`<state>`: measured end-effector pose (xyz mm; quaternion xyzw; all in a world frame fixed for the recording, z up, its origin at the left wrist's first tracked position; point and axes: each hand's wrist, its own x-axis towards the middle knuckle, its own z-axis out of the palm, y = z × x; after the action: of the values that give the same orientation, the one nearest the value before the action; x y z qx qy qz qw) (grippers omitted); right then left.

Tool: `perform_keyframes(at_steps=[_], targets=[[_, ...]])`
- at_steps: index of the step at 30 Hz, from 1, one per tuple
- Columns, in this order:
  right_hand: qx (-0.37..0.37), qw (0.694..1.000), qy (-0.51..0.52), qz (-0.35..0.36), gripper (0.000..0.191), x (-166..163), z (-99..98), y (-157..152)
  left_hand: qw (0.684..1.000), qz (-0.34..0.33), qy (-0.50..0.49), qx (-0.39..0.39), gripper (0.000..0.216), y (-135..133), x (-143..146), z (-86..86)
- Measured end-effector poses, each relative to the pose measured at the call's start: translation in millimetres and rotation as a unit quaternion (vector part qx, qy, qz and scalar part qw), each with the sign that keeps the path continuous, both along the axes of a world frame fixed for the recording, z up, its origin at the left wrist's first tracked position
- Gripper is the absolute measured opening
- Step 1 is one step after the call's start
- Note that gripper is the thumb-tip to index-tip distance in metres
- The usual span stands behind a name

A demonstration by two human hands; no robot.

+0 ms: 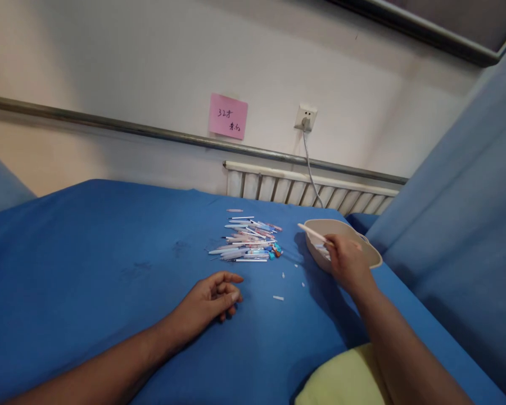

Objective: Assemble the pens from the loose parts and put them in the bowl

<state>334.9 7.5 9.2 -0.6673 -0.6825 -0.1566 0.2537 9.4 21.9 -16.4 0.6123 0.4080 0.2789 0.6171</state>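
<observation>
My right hand (348, 261) is closed on a slim pale pen (314, 232), held over a beige basin (373, 257) at the right. Inside the basin a few whitish pieces show, mostly hidden by the hand. My left hand (219, 295) rests on the blue sheet with loosely curled fingers, and nothing shows in them. Just beyond it lies a pile of pens (247, 239) in white, pale blue and pink, several with dark thin tips. Teal and brown bits (275, 250) sit at the pile's right end.
Several small white pieces (278, 298) are scattered between pile and basin. A yellow-green cloth (346, 379) lies at the front right. Behind the blue-covered surface (88, 253) stand a radiator (287, 188), a rail and a socket (306, 118) with a cord. A blue curtain (459, 225) hangs at right.
</observation>
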Motion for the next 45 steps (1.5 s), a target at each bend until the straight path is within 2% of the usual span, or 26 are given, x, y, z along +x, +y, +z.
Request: perform_keyframes(at_steps=[4,10,12,15,18,21,25,28,32,38,42,45], targets=[[-0.085,0.991,-0.035,-0.097,0.023,39,-2.2,3,1.000,-0.005,0.003,-0.001,0.038,1,-1,-1.1],[-0.179,0.972,-0.058,-0.143,0.027,42,-8.8,1,1.000,-0.001,0.012,0.002,0.036,0,-2,1.2],[-0.166,0.974,-0.051,-0.145,0.027,41,-9.8,1,1.000,0.000,0.021,0.010,0.035,-1,-1,1.6],[-0.065,0.986,-0.043,-0.146,0.025,37,-9.3,1,0.998,-0.001,0.042,0.045,0.032,1,-1,-0.8],[0.039,0.996,-0.016,-0.079,0.022,18,-7.2,-1,0.989,0.008,0.074,0.125,0.027,8,-3,-4.8],[0.052,0.996,0.046,0.052,0.018,-18,-6.0,-7,0.957,0.039,0.145,0.247,0.023,22,-7,-6.6],[-0.051,0.976,0.093,0.189,0.020,-75,-7.9,-24,0.886,0.079,0.237,0.391,0.022,45,-9,-5.6],[-0.143,0.956,0.081,0.243,0.020,-102,-11.6,-34,0.843,0.085,0.281,0.451,0.021,58,-6,-6.6],[-0.196,0.939,0.081,0.272,0.021,-108,-20.2,-34,0.820,0.072,0.335,0.459,0.019,66,-2,-9.8],[-0.192,0.932,0.132,0.277,0.021,-95,-33.1,-21,0.813,0.045,0.367,0.450,0.013,60,-1,-7.2],[-0.169,0.937,0.160,0.260,0.022,-92,-35.4,-18,0.822,0.015,0.358,0.443,0.007,56,-1,-2.4],[-0.159,0.939,0.172,0.250,0.023,-92,-35.2,-17,0.835,0.018,0.339,0.433,0.014,53,0,-1.6]])
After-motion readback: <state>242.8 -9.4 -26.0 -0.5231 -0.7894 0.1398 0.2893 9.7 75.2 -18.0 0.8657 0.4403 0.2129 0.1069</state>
